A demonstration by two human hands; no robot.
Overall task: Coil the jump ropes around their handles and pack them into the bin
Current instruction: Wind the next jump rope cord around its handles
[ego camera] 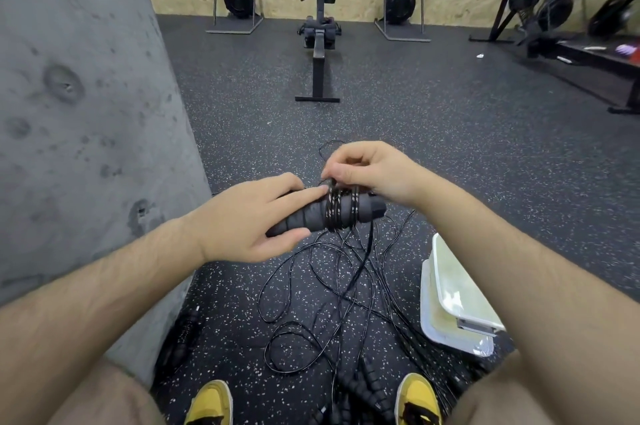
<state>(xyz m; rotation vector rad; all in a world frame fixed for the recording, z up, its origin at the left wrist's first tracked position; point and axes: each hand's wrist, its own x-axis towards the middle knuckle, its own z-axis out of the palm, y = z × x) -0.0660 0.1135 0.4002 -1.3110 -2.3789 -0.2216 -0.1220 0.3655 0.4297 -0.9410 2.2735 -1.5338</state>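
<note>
My left hand [249, 216] grips a pair of black foam jump-rope handles [311, 218], held level in front of me. Several turns of thin black rope [341, 211] circle the handles near their right end. Just above those turns, my right hand [370, 171] pinches the rope between thumb and fingers. The loose rest of the rope [322, 289] hangs down into a tangle on the floor. A clear plastic bin [450, 300] stands on the floor at the right, partly hidden by my right forearm.
More black handles [367, 386] lie between my yellow shoes, and another handle [185, 331] lies by the grey concrete pillar [86, 112] on the left. A rowing machine [320, 43] stands ahead on the speckled rubber floor; others lean against the far wall.
</note>
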